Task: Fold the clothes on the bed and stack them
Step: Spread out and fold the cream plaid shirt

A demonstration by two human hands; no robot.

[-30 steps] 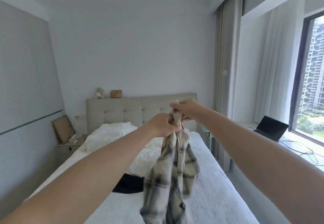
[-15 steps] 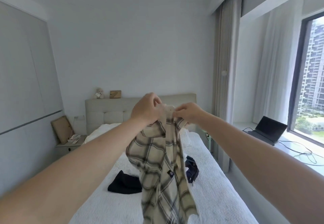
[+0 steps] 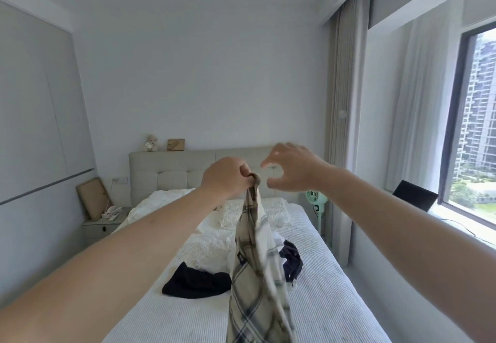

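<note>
A beige plaid shirt [image 3: 255,275] hangs bunched in the air over the bed [image 3: 330,302]. My left hand [image 3: 226,177] grips its top end in a fist. My right hand [image 3: 291,171] hovers just to the right of that grip, fingers and thumb spread apart in a curve, holding nothing. On the bed below lie a black garment [image 3: 196,282] on the left and a dark navy garment [image 3: 291,262] with some white cloth on the right, partly hidden behind the shirt.
Pillows [image 3: 161,204] and a rumpled white cover lie at the head of the bed. A nightstand [image 3: 103,224] stands at the left, a green fan [image 3: 316,205] at the right. A laptop [image 3: 414,199] sits on the window sill.
My right hand has let go of the shirt and opened beside it. The shirt, spread between both hands before, now hangs narrow from my left hand alone.
</note>
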